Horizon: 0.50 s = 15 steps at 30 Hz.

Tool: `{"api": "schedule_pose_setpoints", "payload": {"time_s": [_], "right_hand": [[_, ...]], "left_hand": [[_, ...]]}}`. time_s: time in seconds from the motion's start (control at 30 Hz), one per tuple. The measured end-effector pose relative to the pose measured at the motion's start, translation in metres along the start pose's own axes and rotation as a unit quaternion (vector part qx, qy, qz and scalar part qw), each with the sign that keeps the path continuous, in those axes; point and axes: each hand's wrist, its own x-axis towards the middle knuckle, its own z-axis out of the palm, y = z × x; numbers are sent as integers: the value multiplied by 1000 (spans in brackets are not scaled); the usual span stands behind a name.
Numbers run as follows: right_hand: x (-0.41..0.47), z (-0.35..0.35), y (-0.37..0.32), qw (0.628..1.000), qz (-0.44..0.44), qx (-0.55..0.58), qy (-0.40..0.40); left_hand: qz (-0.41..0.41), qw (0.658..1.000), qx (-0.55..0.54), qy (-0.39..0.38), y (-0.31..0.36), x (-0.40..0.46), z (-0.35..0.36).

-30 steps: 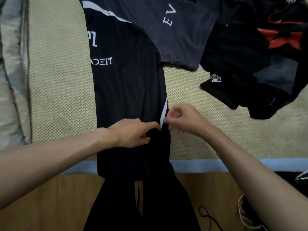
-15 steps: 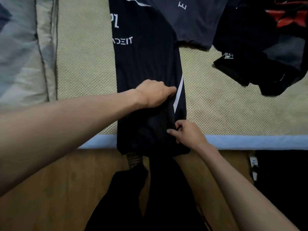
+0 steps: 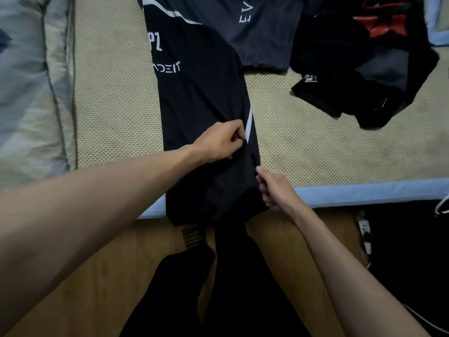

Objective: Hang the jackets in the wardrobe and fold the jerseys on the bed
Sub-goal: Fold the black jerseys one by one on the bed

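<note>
Bed mat (image 3: 116,98) | jersey (image 3: 201,98) pinched at 3 o'clock edge by left hand (image 3: 220,142) and right hand (image 3: 277,188) | edges to be aligned, creases smoothed.

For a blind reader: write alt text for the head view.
Both hands work a long black jersey on a bed: the left hand pinches cloth beside a white stripe, the right hand grips its right edge. More dark clothes lie behind.

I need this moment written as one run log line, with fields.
step: folding black jersey | left hand: pinches fabric | right hand: pinches right edge | place: bed
</note>
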Motion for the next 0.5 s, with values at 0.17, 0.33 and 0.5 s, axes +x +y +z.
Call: {"api": "schedule_pose_setpoints", "payload": {"time_s": [0.17, 0.33, 0.5], "right_hand": [[-2, -14, 15, 995, -71, -63, -9], [2, -11, 19, 992, -107, -61, -28], [9, -24, 27, 992, -60, -112, -22]], "left_hand": [[-16, 999, -33, -9, 8, 5, 0], [-11, 999, -44, 11, 18, 12, 0], [10, 997, 76, -27, 32, 17, 4]]}}
